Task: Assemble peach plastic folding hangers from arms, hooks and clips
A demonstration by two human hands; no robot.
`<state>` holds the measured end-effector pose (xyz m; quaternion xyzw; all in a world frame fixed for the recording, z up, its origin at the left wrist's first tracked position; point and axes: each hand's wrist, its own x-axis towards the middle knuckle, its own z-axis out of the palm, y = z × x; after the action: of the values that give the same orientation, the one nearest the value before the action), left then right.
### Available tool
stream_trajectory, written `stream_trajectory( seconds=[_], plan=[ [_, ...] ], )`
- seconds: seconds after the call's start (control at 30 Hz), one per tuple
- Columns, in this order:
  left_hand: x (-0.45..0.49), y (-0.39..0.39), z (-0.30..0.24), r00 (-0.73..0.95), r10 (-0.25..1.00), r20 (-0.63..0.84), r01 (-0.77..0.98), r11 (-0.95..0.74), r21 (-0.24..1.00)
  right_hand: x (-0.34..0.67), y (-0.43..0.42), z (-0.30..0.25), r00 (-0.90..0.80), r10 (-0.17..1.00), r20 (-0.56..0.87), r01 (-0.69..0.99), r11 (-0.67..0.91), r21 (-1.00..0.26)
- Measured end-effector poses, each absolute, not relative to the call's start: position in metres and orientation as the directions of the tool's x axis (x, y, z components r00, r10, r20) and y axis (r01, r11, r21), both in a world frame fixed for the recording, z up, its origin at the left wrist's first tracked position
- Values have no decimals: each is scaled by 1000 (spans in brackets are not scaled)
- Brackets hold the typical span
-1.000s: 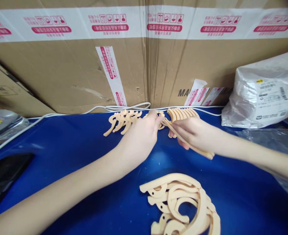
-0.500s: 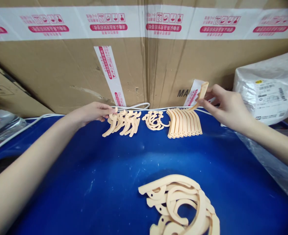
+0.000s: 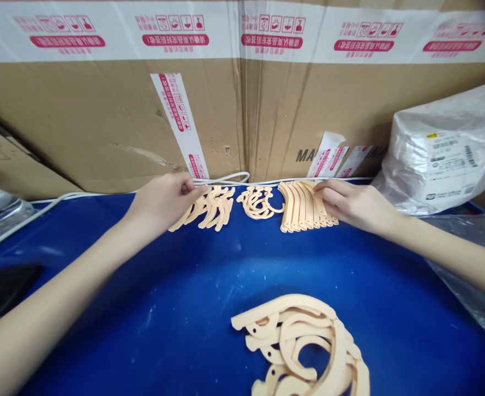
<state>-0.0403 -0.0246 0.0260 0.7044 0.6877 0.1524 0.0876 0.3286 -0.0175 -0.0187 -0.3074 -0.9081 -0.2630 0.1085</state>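
Note:
At the table's back edge, my left hand (image 3: 162, 199) is curled over the left end of a loose group of curved beige hanger arms (image 3: 217, 212). Its thumb and fingers are closed together, and whatever lies between them is hidden. My right hand (image 3: 352, 202) rests at the right end of a neat row of curved hanger arms (image 3: 302, 206), its fingers closed on one hanger arm (image 3: 321, 206) lying against the others. Between the two groups lies a small cluster of beige hooks (image 3: 259, 202).
A larger pile of beige hanger parts (image 3: 308, 335) lies near me on the blue table (image 3: 176, 308). Cardboard boxes (image 3: 122, 121) stand behind, with a white cable (image 3: 225, 179) along their base. A wrapped parcel (image 3: 444, 154) sits at right, a black object (image 3: 6, 289) at left.
My right hand has come down and left, bringing the raised hanger arm onto the row's right end. My left hand has turned and moved slightly right over the loose group.

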Motion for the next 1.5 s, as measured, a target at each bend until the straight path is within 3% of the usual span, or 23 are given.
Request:
stream_trajectory(
  seconds=[0.1, 0.23, 0.33, 0.53, 0.63, 0.7, 0.83, 0.9, 1.0, 1.1, 1.23, 1.33, 1.4, 1.5],
  plan=[
    [-22, -47, 31, 286, 958, -6, 869, -257, 422, 330, -19, -19, -772, 549, 320, 636, 680, 366],
    [-6, -80, 30, 550, 768, -329, 781, -333, 529, 330, -21, -22, -749, 606, 267, 663, 684, 305],
    [4, -98, 24, 596, 701, -393, 769, -358, 529, 334, -19, -26, -755, 602, 262, 656, 709, 260],
    [17, -113, 15, 596, 682, -425, 767, -325, 554, 328, -27, -19, -721, 617, 315, 677, 724, 132],
    [18, -111, 17, 601, 661, -449, 742, -254, 620, 303, -54, -5, -711, 631, 312, 648, 759, -60],
    [20, -107, 20, 615, 647, -451, 707, -198, 679, 283, -76, 2, -697, 679, 231, 624, 733, -270],
    [28, -95, 21, 583, 722, -373, 547, -8, 837, 255, -103, 11, -693, 721, -1, 562, 540, -627],
    [32, -92, 21, 535, 765, -359, 425, 123, 897, 251, -104, 16, -639, 768, -36, 557, 429, -711],
    [36, -90, 21, 446, 834, -323, 236, 238, 942, 251, -97, 26, -560, 827, 44, 598, 441, -669],
    [39, -91, 22, 359, 899, -252, 151, 210, 966, 252, -91, 34, -551, 799, 241, 670, 596, -443],
    [43, -93, 28, 341, 937, -76, 261, -17, 965, 251, -88, 32, -562, 724, 399, 782, 622, -28],
    [45, -95, 31, 337, 935, 112, 454, -265, 851, 248, -87, 26, -620, 719, 314, 780, 610, 143],
    [47, -96, 31, 340, 920, 194, 587, -369, 720, 247, -85, 23, -639, 736, 223, 763, 644, 62],
    [49, -96, 31, 358, 909, 211, 713, -413, 567, 248, -81, 23, -648, 752, 123, 699, 651, -297]
  ],
)
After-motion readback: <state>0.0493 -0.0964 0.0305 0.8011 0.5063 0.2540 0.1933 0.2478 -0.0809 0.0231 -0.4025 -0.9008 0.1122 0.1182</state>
